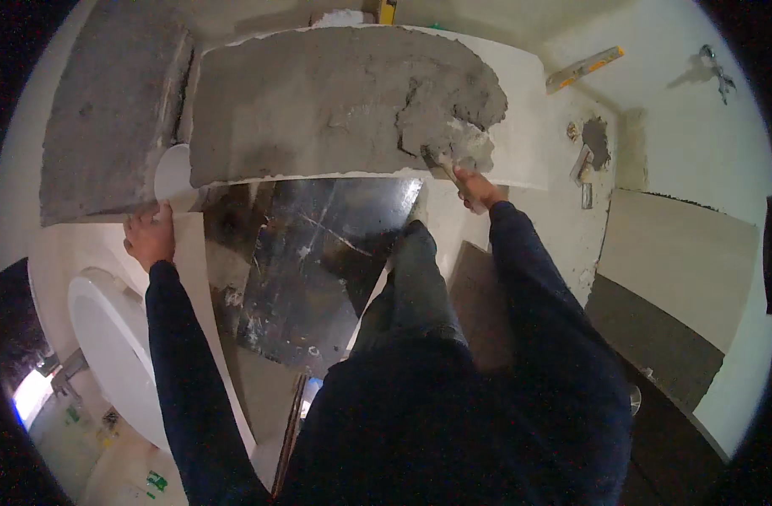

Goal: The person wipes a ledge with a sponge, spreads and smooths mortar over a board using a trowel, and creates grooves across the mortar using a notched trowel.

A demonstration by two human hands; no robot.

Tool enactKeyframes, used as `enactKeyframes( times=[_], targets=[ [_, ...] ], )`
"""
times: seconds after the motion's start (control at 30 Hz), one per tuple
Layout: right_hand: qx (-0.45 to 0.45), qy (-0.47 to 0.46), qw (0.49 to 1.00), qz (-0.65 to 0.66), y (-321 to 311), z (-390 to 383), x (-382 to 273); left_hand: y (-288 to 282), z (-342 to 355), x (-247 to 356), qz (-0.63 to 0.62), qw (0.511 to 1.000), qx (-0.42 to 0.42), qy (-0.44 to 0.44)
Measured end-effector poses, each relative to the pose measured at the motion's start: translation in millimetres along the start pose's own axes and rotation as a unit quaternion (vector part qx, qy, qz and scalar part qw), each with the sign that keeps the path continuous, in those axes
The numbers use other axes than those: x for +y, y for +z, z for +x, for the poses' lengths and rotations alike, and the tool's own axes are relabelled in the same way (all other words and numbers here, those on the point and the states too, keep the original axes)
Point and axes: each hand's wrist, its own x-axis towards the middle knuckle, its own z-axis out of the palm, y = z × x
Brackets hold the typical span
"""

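My right hand (480, 191) is closed round the handle of a trowel (443, 164), its working end against wet grey mortar (318, 97). The mortar is spread over most of a long white panel (523, 126), rough and lumpy around the tool and smoother toward the left. My left hand (151, 236) lies with its fingers extended at the lower edge of a grey-coated surface (107, 118). Its fingertips meet the bottom of a white rounded piece (173, 175); whether they grip it cannot be made out.
A white oval basin (116, 354) stands by my left forearm, with a tap (65, 379) beside it. Below the panel lies a dark scuffed sheet (318, 261). A yellow-and-grey level (584, 69) rests at the upper right, near a wall fixture (717, 74). Metal fittings (583, 173) lie right of the panel.
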Motion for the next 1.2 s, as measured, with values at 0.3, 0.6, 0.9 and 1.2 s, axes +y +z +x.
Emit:
enactKeyframes(
  times=[0.3,0.6,0.9,1.2],
  targets=[
    [0.082,-0.172,0.877,-0.441,-72,-27,-12,-1,3,5,-0.003,1.0,-0.019,0.001],
    [0.237,-0.187,0.882,-0.361,-7,-40,26,-7,4,-1,-0.006,1.0,-0.001,-0.006],
    [0.13,-0.294,0.787,-0.527,44,16,-84,-14,0,4,-0.018,0.999,-0.022,-0.019],
    [0.248,-0.206,0.839,-0.439,-63,71,-108,9,-3,-31,0.029,0.999,-0.009,0.026]
  ],
)
